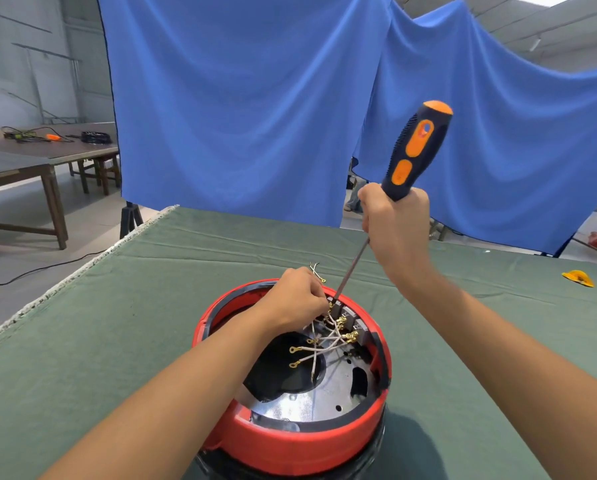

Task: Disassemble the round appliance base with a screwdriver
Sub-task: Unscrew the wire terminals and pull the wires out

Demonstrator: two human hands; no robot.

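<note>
The right hand (395,225) is wrapped in a fist round the lower end of the screwdriver (415,152), whose dark blue and orange handle rises tilted above the knuckles while the thin metal shaft slants down and to the left from under the palm. The tip of the shaft meets the far inner rim of the round appliance base (291,434), right at a row of grey terminal blocks (350,323) with brass connectors. The left hand (295,299) reaches over the near-left edge of the base, its fingers curled and pinching the pale wires (321,344) just beside the screwdriver tip; the fingertips themselves are hidden among the wires. More loose wires with brass ring ends trail across the dark opening and the shiny metal plate (310,407) inside the red shell, lying between the two forearms. The base sits on a green cloth (117,341) covering the table, close to the near edge. A small yellow object (578,278) lies well apart on the cloth to the right. Blue drapes (238,98) hang behind the table, and a brown table (30,157) with cables and an orange tool stands far off at the left.
</note>
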